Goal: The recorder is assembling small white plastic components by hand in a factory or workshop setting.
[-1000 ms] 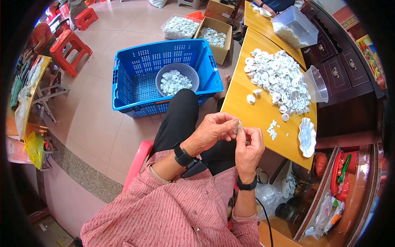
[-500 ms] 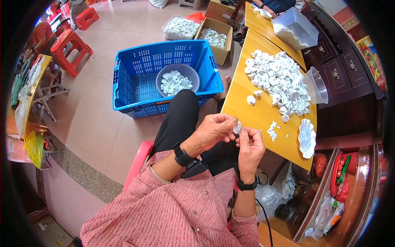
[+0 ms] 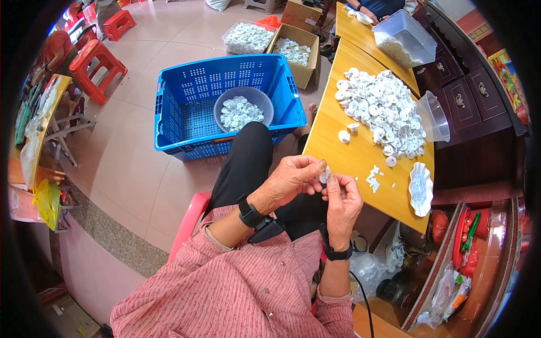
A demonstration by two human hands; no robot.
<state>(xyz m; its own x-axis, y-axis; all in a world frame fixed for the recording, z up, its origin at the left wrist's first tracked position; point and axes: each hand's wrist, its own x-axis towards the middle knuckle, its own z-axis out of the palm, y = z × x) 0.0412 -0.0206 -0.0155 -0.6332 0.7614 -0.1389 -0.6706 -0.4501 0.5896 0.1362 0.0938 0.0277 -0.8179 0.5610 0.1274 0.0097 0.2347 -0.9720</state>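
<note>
Between my hands, over my lap by the table's near edge, is a small round white plastic part (image 3: 324, 176). My left hand (image 3: 296, 179) pinches it between thumb and fingers. My right hand (image 3: 342, 204) is closed with its thumb and fingertips against the part's lower side; whether a tiny piece sits in that pinch is hidden. On the yellow wooden table (image 3: 327, 147) lies a big heap of similar white parts (image 3: 380, 110). Nearer me are a little scatter of tiny white pieces (image 3: 373, 179) and a wavy-edged white dish (image 3: 420, 190) with more small pieces.
Left of the table, a blue plastic crate (image 3: 186, 107) holds a grey basket (image 3: 217, 115) of white parts. Beyond it stand a clear tub (image 3: 225, 42) and a cardboard box (image 3: 307, 73), both filled. Dark drawers (image 3: 445, 101) border the right. Another person's hand (image 3: 369, 16) rests at the far table.
</note>
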